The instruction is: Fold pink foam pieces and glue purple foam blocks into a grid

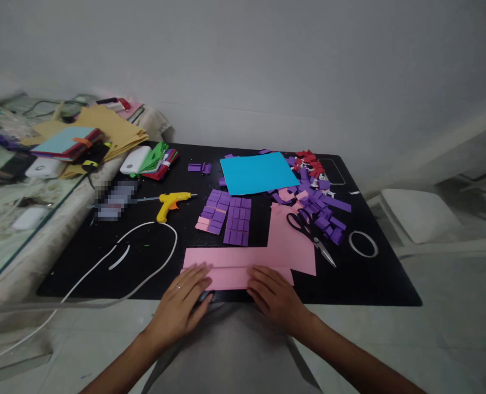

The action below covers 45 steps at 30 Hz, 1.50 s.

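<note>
A pink paper sheet (230, 256) with a lengthwise fold lies along the front edge of the black table (144, 273). My left hand (183, 301) rests on its left part, fingers stretched out, a ring on one finger. On its right part lies my right hand (273, 295), fingers also extended and flat. Another pink sheet (290, 241) sits beyond my right hand, partly under black-handled scissors (316, 241). Two panels of purple paper squares, a left one (214, 212) with some pink and a right one (238, 220), are just behind the folded sheet.
A yellow glue gun (171, 202) and its white cord (173, 251) are at left. A blue sheet (259, 172) lies at the back. Purple paper pieces (320, 210), red scraps (308, 161) and a tape ring (363, 244) are at right. A cluttered glass surface (9, 202) adjoins on the left.
</note>
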Available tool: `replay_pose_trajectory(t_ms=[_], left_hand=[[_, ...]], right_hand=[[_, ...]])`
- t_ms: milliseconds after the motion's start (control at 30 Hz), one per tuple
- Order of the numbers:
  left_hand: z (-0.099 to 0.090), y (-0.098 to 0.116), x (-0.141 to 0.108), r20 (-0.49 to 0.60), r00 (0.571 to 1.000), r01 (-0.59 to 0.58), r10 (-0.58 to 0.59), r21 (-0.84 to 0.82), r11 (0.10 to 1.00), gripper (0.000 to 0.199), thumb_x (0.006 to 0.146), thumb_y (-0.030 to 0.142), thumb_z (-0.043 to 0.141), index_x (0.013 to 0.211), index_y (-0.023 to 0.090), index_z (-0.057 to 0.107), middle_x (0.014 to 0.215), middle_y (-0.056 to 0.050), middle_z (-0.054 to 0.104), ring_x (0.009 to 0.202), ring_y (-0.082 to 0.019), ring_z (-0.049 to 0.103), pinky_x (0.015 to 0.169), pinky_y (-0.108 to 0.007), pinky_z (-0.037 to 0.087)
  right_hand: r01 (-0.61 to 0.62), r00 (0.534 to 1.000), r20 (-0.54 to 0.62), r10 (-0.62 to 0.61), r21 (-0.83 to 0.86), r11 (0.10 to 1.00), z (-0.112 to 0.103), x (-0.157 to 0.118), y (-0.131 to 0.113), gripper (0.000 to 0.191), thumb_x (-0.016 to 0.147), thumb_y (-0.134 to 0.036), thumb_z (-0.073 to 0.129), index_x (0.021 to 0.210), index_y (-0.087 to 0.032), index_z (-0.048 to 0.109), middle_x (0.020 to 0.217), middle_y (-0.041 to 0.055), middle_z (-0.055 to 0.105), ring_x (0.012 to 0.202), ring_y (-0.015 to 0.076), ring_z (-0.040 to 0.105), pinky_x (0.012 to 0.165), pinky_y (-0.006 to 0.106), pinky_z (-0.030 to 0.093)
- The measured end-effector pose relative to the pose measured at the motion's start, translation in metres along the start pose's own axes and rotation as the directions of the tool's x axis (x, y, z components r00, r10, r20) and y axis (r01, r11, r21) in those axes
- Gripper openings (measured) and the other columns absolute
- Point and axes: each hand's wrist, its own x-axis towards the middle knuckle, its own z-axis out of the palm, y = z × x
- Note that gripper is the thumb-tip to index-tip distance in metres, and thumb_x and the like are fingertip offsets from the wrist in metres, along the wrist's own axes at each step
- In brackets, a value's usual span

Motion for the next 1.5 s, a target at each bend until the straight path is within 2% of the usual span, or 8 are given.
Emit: replay_pose_trajectory(t_ms=[233,400,567,867,1033,1233,1500], left_hand=[[0.006,-0.004,-0.006,-0.012,1.000,0.027,-0.027,0.010,1.000,0.029,0.100,0.018,0.064,0.125,0.029,0.074,0.137,-0.009,0.072,0.128,-0.029,0.068,0.106,-0.050,0.058],[0.005,-0.004,-0.005,-0.007,1.000,-0.011,0.011,-0.011,1.000,0.024,0.099,0.018,0.066,0.121,0.025,0.075,0.140,-0.011,0.070,0.132,-0.029,0.065,0.106,-0.049,0.059],[0.004,-0.005,-0.002,-0.012,0.999,-0.044,0.044,-0.056,0.997,0.023,0.099,0.016,0.066,0.120,0.021,0.075,0.140,-0.011,0.071,0.134,-0.027,0.065,0.110,-0.047,0.057],[0.006,-0.002,-0.002,-0.021,0.999,-0.031,0.029,-0.082,0.996,0.022,0.100,0.015,0.064,0.118,0.021,0.075,0.134,-0.008,0.075,0.130,-0.027,0.068,0.108,-0.046,0.059],[0.004,0.001,0.003,-0.027,1.000,-0.013,0.011,-0.110,0.994,0.018,0.099,0.013,0.064,0.113,0.018,0.075,0.132,-0.010,0.075,0.128,-0.027,0.069,0.107,-0.046,0.059],[0.005,0.001,0.005,-0.007,1.000,-0.024,0.023,-0.136,0.990,0.014,0.099,0.012,0.064,0.109,0.016,0.072,0.135,-0.011,0.074,0.130,-0.027,0.067,0.111,-0.046,0.057],[0.010,-0.003,-0.001,0.037,0.999,0.031,-0.025,-0.181,0.983,0.012,0.101,0.014,0.063,0.109,0.019,0.070,0.138,-0.010,0.072,0.133,-0.025,0.065,0.111,-0.046,0.056]], right_hand=[[0.007,1.000,0.010,-0.008,0.017,1.000,0.007,-0.012,0.002,0.021,0.100,-0.012,0.064,0.116,-0.019,0.075,0.122,0.0097,0.080,0.121,0.0230,0.072,0.103,0.041,0.063],[0.011,0.998,0.058,-0.013,0.028,1.000,0.005,-0.011,0.007,0.022,0.100,-0.011,0.063,0.116,-0.020,0.076,0.124,0.0092,0.079,0.123,0.0224,0.072,0.103,0.040,0.063],[0.035,0.998,0.053,-0.037,0.035,0.999,0.003,-0.007,0.009,0.022,0.101,-0.011,0.063,0.118,-0.016,0.075,0.122,0.0100,0.080,0.121,0.0226,0.072,0.103,0.040,0.063],[0.006,0.999,0.043,-0.009,0.071,0.997,0.006,-0.008,0.010,0.018,0.101,-0.013,0.063,0.112,-0.018,0.076,0.121,0.0097,0.080,0.120,0.0224,0.072,0.102,0.042,0.064],[0.013,1.000,0.013,-0.015,0.079,0.997,0.004,-0.004,0.008,0.014,0.102,-0.013,0.063,0.109,-0.015,0.075,0.118,0.0101,0.080,0.115,0.0232,0.073,0.101,0.042,0.064],[0.011,1.000,0.020,-0.013,0.089,0.996,0.004,-0.004,0.010,0.016,0.102,-0.013,0.062,0.109,-0.016,0.075,0.118,0.0099,0.080,0.117,0.0227,0.072,0.101,0.042,0.063],[-0.009,1.000,0.029,0.006,0.115,0.993,0.004,-0.004,0.011,0.015,0.102,-0.014,0.063,0.109,-0.018,0.075,0.120,0.0091,0.080,0.118,0.0227,0.072,0.101,0.043,0.063]])
